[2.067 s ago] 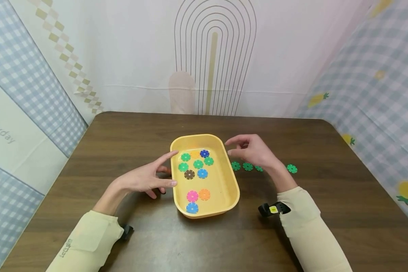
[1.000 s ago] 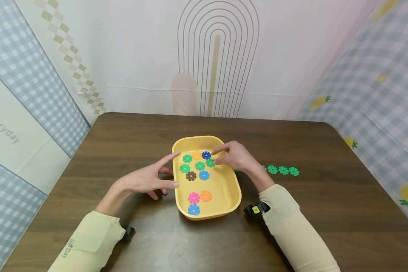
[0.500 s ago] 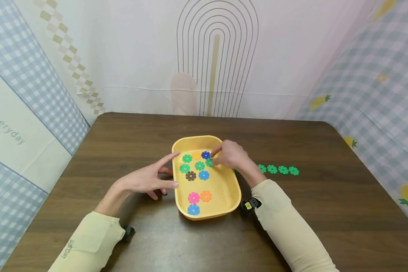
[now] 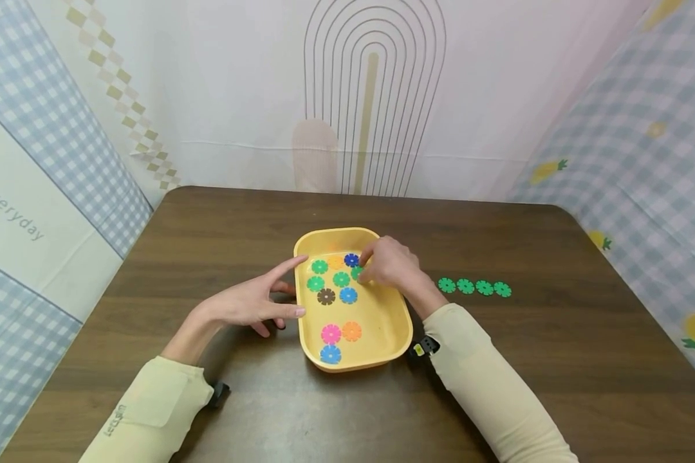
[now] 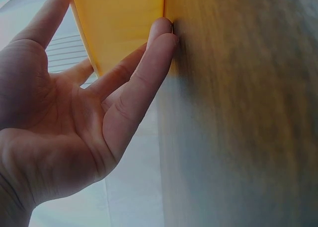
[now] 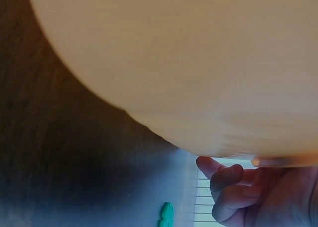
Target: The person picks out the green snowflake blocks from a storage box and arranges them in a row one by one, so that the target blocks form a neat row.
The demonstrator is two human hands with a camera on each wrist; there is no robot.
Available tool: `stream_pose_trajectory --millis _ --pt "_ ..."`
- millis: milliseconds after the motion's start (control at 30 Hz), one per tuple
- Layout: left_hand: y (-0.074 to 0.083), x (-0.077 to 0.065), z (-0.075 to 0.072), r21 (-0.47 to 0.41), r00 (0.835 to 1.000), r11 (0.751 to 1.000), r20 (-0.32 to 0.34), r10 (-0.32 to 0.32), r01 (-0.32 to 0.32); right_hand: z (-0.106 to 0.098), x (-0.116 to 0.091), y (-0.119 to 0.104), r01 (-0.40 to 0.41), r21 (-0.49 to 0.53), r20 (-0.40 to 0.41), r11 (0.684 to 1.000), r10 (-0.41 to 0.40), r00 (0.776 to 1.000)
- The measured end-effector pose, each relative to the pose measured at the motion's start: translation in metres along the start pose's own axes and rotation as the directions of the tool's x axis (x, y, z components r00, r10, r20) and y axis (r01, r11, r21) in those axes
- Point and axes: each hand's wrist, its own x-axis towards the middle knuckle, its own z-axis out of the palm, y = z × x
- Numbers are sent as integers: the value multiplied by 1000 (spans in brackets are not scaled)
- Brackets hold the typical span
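Note:
A yellow plastic tray (image 4: pixel 382 328) stands on the table, with toothed flower-shaped discs lying flat in it. My left hand (image 4: pixel 251 301) is spread at its left side, thumb and index finger straight along the rim; the left wrist view shows lower fingers by the tray's outer wall (image 5: pixel 119 18). My right hand (image 4: pixel 392 263) reaches over the right rim, fingers curled, thumb and index finger pinching at a green disc (image 4: pixel 356 273) that they partly cover. A dark blue disc (image 4: pixel 351 260) lies just beyond. In the right wrist view, the tray's wall hides the right fingertips.
Several green discs, among them an end one (image 4: pixel 502 289), lie in a row on the brown table (image 4: pixel 556 360) right of the tray. Also in the tray are a brown disc (image 4: pixel 326 296), a pink disc (image 4: pixel 331 334) and an orange disc (image 4: pixel 352 331). Patterned cloth (image 4: pixel 237 96) hangs behind.
My right hand has moved left from above the green row into the tray, and its fingers have drawn in at a green disc. My left hand keeps its place at the rim.

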Motion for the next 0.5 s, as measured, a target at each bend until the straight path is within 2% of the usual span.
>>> stream_pose_trajectory --millis 500 --pt "2 0 1 5 1000 1000 -3 -2 2 0 0 2 12 23 10 1000 -12 1000"
